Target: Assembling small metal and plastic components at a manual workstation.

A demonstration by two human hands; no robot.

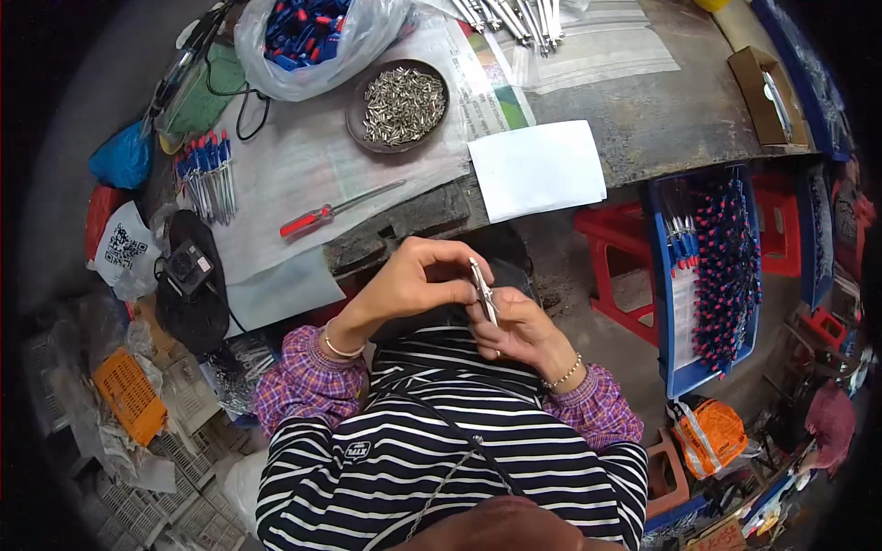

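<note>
Both of my hands are raised in front of my striped top, just off the table's near edge. Between them is a slim silver metal piece (483,292), tilted and partly covered by fingers, its exact kind unclear. My left hand (424,277) pinches its upper part between thumb and fingers. Wrapped round its lower part, my right hand (514,329) keeps it against the fingers with the thumb. On the table beyond lie a red-handled screwdriver (308,220) and a dark bowl (353,121) of small silver metal pins.
A plastic bag (367,64) of blue-and-red parts and several silver rods (528,23) lie at the back. Finished-looking blue, red-tipped pieces (209,174) lie left. White paper (537,170) overhangs the table edge. At right, a blue tray (680,321) is beside a red stool (614,248).
</note>
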